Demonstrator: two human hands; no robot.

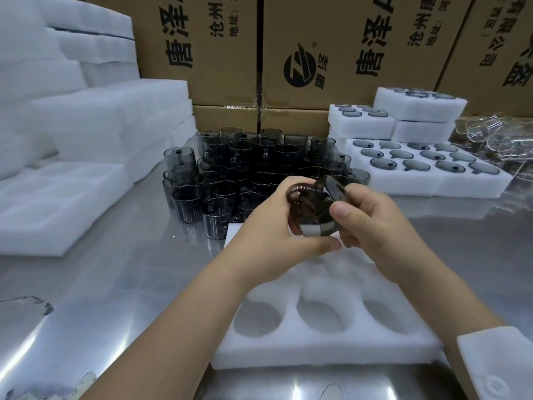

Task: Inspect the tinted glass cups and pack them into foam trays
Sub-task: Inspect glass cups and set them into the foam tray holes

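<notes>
We hold a dark tinted glass cup [314, 210] tilted on its side above the white foam tray with round pockets [317, 346], our left hand [268, 226] and right hand [375, 226] both curled around it, near the huddled smoky-grey glass cups [230, 180].

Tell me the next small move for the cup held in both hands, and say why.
Probably lower the tinted cup into an empty pocket of the foam tray just below it. The left hand and right hand both grip it, tilted on its side over that tray, whose visible pockets hold nothing.
</notes>
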